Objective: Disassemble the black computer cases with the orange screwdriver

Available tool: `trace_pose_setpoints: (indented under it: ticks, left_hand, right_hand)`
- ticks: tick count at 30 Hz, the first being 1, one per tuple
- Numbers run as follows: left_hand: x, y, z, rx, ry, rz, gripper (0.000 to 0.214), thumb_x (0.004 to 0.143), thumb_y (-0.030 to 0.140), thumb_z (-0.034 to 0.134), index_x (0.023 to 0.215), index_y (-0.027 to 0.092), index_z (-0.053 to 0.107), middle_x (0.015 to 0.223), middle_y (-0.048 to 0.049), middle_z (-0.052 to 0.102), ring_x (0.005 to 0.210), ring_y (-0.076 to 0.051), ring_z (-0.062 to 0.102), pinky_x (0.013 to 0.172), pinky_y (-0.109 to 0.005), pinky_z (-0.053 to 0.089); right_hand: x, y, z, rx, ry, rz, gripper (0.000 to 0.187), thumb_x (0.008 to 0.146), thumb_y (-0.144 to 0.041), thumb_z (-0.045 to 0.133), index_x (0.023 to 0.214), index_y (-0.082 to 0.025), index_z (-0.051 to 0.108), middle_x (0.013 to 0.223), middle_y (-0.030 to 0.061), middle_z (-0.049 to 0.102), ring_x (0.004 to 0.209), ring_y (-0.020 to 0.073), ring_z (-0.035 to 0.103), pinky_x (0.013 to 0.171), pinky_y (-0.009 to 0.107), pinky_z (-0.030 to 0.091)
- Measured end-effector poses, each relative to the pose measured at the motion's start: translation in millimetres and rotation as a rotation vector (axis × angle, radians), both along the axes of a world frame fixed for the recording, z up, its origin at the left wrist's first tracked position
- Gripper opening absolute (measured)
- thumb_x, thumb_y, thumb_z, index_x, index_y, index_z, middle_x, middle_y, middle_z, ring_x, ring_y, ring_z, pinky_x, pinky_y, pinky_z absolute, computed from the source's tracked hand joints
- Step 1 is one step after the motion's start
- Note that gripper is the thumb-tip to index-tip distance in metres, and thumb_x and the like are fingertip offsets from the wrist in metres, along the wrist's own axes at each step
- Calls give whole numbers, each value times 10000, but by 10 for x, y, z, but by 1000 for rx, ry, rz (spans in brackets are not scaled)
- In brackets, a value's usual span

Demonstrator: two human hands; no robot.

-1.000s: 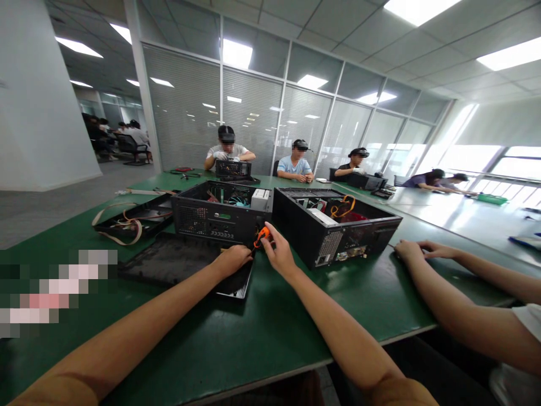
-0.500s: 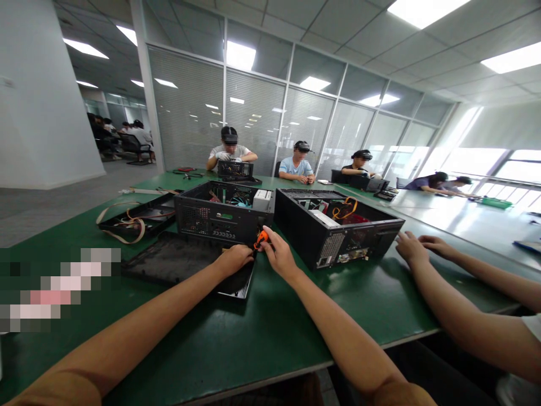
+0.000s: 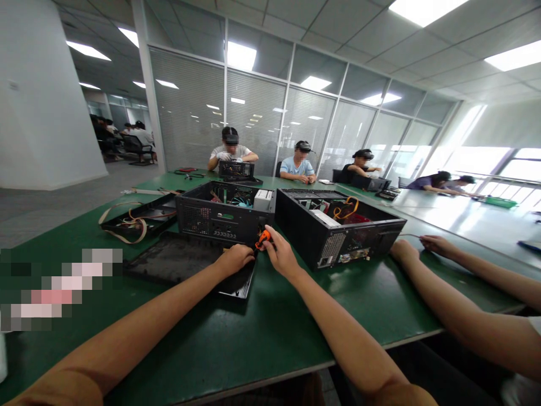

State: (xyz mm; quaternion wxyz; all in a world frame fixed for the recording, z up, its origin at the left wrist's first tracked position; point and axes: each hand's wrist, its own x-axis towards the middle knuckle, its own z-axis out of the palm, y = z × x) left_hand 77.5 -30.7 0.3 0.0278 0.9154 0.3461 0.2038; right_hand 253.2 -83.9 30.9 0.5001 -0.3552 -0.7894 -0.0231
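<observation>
My right hand (image 3: 280,252) grips a small orange-handled tool (image 3: 264,239) between thumb and fingers; its exact kind is too small to make out. Close beside it, my left hand (image 3: 235,259) is closed over the front right part of a flat black panel (image 3: 169,260). What its fingers pinch, if anything, is hidden. Just behind both hands stands an open black computer case (image 3: 226,220), with wires and a white-labelled box inside. The tool is near that case's front right corner.
A second open computer case (image 3: 359,234) stands to the right, with a co-worker's hands (image 3: 406,252) by it. A black tray-like cover (image 3: 139,217) with loose cables lies left on the green table (image 3: 270,327). Several people sit across the table.
My hands, the tool and the panel stay almost in place. The neighbouring co-worker's hands at right have moved apart slightly, and a thin cord or rod now shows between them.
</observation>
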Motion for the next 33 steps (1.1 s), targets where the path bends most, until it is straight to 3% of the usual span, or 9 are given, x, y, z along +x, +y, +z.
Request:
trace_pose_setpoints:
  ticks: [6,13,28,33]
  left_hand:
    - [29,-56,23,30,23,44,136,789,231,493,751,160,602,735,-43,617,724,-151,572,661,-220,402]
    - [26,-50,22,31,19,25,135,780,213,476,724,157,585,696,-35,595,669,-138,553,625,-213,388]
    - [27,-39,22,9,16,17,164,795,228,461,748,160,603,721,-37,605,707,-145,562,649,-212,389]
    - [26,-8,-6,11,4,16,158,793,228,458,768,170,603,737,-33,611,706,-148,564,628,-213,384]
  right_hand:
    - [-20,-17,30,-30,-17,15,441,868,-256,382,1304,-208,340,1123,95,521,997,175,523,864,315,443]
    - [-64,-3,-19,-109,76,19,426,865,-251,380,1286,-200,342,1142,106,505,736,127,560,732,304,497]
    - [-3,44,-57,-175,120,69,437,879,-239,348,1307,-191,274,1100,90,523,644,91,541,750,304,479]
    - [3,61,-41,-181,150,9,428,870,-258,369,1287,-188,305,1047,79,537,652,97,538,707,289,488]
